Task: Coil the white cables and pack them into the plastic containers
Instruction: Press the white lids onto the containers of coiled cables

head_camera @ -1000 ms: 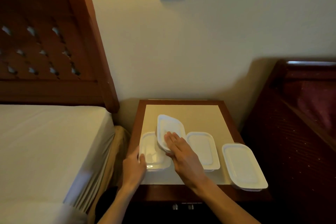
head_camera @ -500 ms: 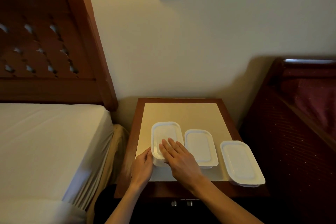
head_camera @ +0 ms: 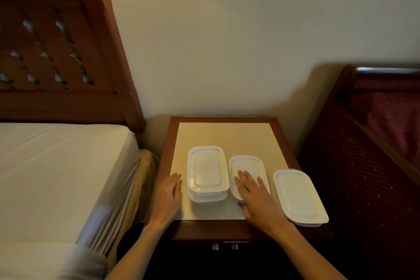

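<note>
Lids now cover all three white rectangular plastic containers on the brown wooden nightstand [head_camera: 227, 229]: the left container [head_camera: 207, 173], open a second ago, has been capped. Just left of it the left hand [head_camera: 167, 198] lies flat and empty; the right hand [head_camera: 255, 193] has shifted to the middle container [head_camera: 246, 166], fingers straight on its lid. The right container [head_camera: 298, 195] overhangs the nightstand's edge. No white cables show (presumably packed inside), so packing looks nearly finished.

Three white boxes sit on the small table [head_camera: 227, 134]. The right hand [head_camera: 256, 198] lies flat on the middle box [head_camera: 246, 166], with the left hand [head_camera: 167, 198] at nine o'clock, maybe touching nothing.
</note>
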